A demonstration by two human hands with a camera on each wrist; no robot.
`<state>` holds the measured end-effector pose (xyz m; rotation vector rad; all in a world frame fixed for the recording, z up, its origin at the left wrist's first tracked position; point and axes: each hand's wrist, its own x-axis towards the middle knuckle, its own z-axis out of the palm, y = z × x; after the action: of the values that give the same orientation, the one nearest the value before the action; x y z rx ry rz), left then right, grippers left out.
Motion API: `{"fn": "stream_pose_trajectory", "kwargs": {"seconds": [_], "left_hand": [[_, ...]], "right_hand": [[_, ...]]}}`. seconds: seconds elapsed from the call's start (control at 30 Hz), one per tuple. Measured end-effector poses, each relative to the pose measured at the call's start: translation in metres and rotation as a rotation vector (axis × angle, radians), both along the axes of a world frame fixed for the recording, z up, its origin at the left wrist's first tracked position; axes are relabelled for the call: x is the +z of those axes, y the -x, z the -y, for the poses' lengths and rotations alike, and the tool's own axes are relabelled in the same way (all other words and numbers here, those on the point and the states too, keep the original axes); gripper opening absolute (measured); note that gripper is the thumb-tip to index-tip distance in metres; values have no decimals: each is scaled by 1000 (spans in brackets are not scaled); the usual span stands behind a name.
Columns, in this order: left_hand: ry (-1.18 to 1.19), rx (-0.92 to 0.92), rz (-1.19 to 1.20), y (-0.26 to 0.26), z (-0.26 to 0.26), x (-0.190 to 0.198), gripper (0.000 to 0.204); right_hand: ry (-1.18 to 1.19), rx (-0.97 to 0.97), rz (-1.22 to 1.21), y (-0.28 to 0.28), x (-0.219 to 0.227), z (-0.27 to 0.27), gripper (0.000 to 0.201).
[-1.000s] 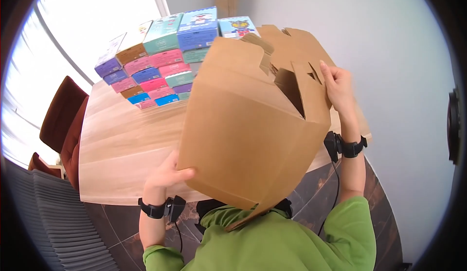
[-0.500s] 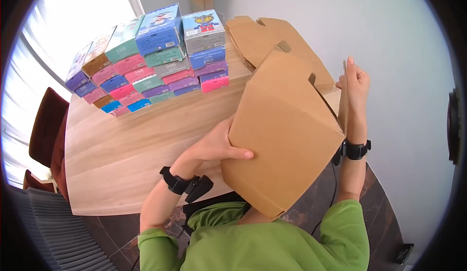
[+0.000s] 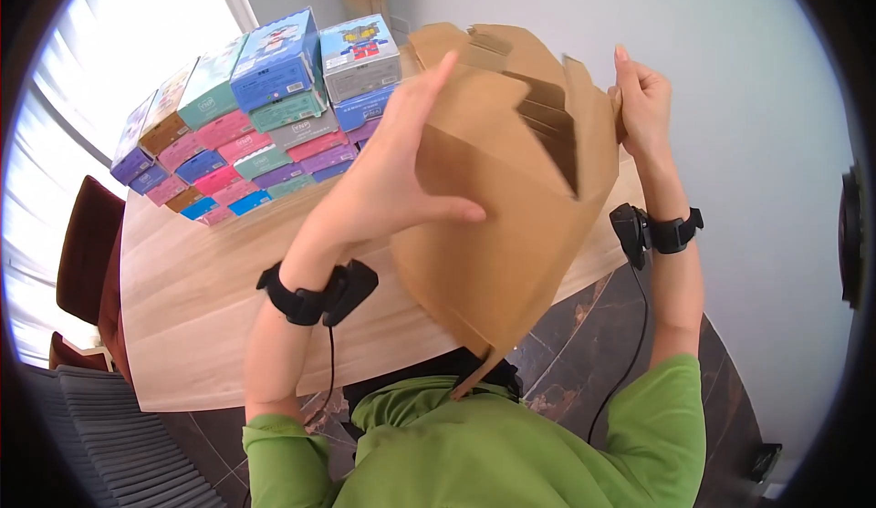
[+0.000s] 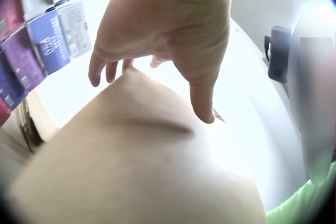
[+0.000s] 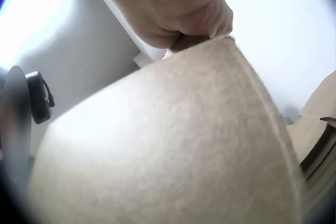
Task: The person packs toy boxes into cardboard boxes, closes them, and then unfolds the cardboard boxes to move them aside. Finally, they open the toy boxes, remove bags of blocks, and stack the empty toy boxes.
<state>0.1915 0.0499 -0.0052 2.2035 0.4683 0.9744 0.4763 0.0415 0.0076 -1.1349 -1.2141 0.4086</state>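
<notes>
A brown cardboard box (image 3: 497, 243) with a gaping top is held tilted between the two hands, its lower corner close to the green shirt. The right hand (image 3: 644, 107) grips the upright edge of a flap (image 3: 593, 134), thumb pointing up. In the right wrist view that flap (image 5: 168, 140) fills the lower part, under the curled right hand (image 5: 168, 3). The left hand (image 3: 392, 166) is spread at the box's left side, fingers straight and thumb apart. The left wrist view has the left hand (image 4: 163, 35) over a blurred cardboard panel (image 4: 131, 171).
Stacked colourful small boxes (image 3: 274, 61) stand at the back left of the wooden table (image 3: 210, 316). More brown cardboard (image 3: 525, 47) lies behind the held box. A wall rises at the right; a red-brown chair (image 3: 91, 253) stands at the left. Cables hang from both wrist cameras.
The left hand has let go of the box's side panel and moved up, its fingers spreading. The box has turned, so its opening shows more. The right hand has risen with the flap.
</notes>
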Motion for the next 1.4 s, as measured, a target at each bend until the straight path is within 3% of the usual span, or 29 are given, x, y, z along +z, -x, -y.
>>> {"fn": "stream_pose_trajectory", "kwargs": {"seconds": [0.03, 0.13, 0.23, 0.33, 0.43, 0.53, 0.63, 0.73, 0.83, 0.93, 1.0, 1.1, 1.2, 1.27, 1.33, 1.4], "left_hand": [[-172, 45, -80, 0, -4, 9, 104], [-160, 29, -398, 2, -20, 20, 116], [-34, -27, -425, 6, -29, 16, 114], [-42, 73, -446, 10, -29, 3, 113], [256, 124, -485, 9, -23, 7, 111], [434, -133, -93, 0, -28, -28, 93], [647, -286, 208, -16, -19, -36, 73], [630, -218, 64, -13, -16, -30, 44], [703, -44, 327, -19, -17, -45, 29], [929, -30, 562, -24, -32, -81, 28], [854, 89, 572, -31, -32, -97, 27], [851, 169, 626, -31, -30, -104, 28], [878, 158, 722, -31, -29, -93, 29], [856, 124, 738, -34, -30, -82, 30], [798, 91, 711, -44, -35, -71, 31], [798, 147, 708, -64, -40, -61, 30]], "right_hand": [[-6, 28, 9, 0, 1, -2, 47], [-39, 57, -10, 13, 12, -6, 47], [-81, 19, 73, 14, 22, -6, 47], [-145, 5, 85, 5, 31, -7, 47], [-134, -5, 105, -8, 38, -4, 44], [-136, -70, 117, -14, 41, 1, 44], [-121, -99, 125, -29, 40, 5, 42], [-91, -178, 236, -51, 31, 4, 42], [-37, -294, 474, -73, 24, 10, 43], [-97, -453, 846, -80, -8, 4, 41], [-134, -481, 1070, -74, -27, 3, 36], [326, -488, 865, -70, -34, 16, 29], [538, -88, 454, -128, -89, 30, 46], [758, 367, 205, -136, -106, 60, 52], [497, 520, 67, -115, -104, 79, 46], [538, 339, 8, -131, -107, 83, 43]]}}
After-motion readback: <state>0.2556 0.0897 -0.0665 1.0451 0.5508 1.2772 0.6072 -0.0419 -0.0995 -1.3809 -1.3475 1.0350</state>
